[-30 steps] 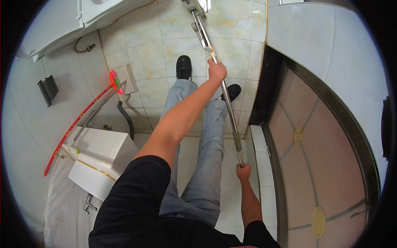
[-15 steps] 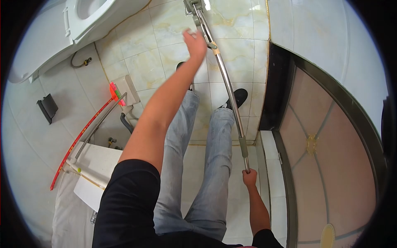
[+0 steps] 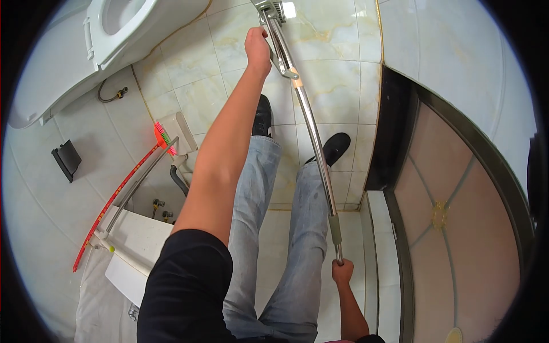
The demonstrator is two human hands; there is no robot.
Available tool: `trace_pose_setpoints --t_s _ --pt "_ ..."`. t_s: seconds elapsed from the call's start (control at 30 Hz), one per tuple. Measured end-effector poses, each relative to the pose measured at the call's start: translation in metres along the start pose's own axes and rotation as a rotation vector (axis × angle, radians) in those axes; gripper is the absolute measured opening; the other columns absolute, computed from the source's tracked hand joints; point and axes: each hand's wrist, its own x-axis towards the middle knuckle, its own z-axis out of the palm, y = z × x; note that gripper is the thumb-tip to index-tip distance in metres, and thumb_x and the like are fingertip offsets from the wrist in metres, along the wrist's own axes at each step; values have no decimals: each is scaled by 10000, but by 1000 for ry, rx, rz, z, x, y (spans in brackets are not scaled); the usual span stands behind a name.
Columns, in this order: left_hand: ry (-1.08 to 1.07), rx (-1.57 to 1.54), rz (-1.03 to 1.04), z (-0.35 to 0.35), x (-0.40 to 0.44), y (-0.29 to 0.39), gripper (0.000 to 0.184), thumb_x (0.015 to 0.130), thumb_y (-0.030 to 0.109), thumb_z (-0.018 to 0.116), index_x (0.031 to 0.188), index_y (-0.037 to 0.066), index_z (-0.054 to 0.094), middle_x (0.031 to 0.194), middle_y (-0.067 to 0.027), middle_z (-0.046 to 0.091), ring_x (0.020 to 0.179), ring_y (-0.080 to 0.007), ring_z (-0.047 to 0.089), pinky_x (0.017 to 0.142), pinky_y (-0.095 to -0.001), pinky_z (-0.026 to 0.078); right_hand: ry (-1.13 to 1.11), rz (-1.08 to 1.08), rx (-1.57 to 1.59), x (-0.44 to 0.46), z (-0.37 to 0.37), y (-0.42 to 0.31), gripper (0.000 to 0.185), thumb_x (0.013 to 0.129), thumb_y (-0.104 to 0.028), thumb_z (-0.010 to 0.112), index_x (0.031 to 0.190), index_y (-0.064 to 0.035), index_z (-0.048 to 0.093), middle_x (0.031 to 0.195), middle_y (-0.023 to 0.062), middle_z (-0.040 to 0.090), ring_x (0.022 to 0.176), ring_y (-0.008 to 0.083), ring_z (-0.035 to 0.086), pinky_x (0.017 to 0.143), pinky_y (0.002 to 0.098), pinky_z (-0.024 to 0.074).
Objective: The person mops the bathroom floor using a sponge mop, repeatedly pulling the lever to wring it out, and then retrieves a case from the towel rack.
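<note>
A long metal-poled mop [image 3: 311,123] slants from the top centre toward the lower right, with its grey head [image 3: 269,10] near the top edge. At the pole's lower end, just past a grey-green grip sleeve [image 3: 335,228], my right hand [image 3: 343,271] is wrapped round the pole. My left hand [image 3: 258,50] is closed just below the mop head, left of the pole and beside a metal lever [image 3: 280,60]. Its curled fingers hide what they hold, if anything.
A white toilet [image 3: 123,26] stands at the upper left. A red-handled brush [image 3: 117,197] leans near a white box-like fixture [image 3: 140,231]. My black shoes [image 3: 336,148] stand on marbled tiles [image 3: 320,34]. On the right is a pinkish door panel [image 3: 423,188] with a dark frame.
My left hand let go of the mid-pole, opened and moved up-left, and is now closed near the mop head. My right hand keeps its hold and sits lower in view.
</note>
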Motion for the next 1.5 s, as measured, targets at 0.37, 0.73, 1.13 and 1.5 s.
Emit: trace_pose_setpoints --t_s 0.37,0.73,1.13,1.5 --pt "63 -313 37 -18 -24 -3 115 893 183 526 884 71 551 874 -2 499 864 -123 429 828 -268 346 -13 77 -7 17 12 15 334 740 -154 670 550 38 476 469 115 437 467 152 416 476 401 355" --pt "122 -348 59 -34 -55 8 150 943 237 563 1002 99 554 904 21 491 848 -110 413 809 -276 348 -3 134 -4 2 20 4 311 759 -190 671 589 35 539 524 192 514 464 300 501 516 444 404" --pt "153 -251 74 -50 -75 11 213 990 290 557 1077 97 537 899 21 485 832 -103 411 786 -266 357 12 167 -17 -13 14 -11 326 775 -190 679 589 37 535 522 182 508 473 295 500 529 449 399" --pt "157 -181 110 -63 -93 12 272 1005 326 554 1139 93 508 938 5 490 870 -115 444 799 -267 374 -32 159 63 -16 22 -13 339 784 -172 670 569 31 505 501 142 489 471 218 475 519 430 388"
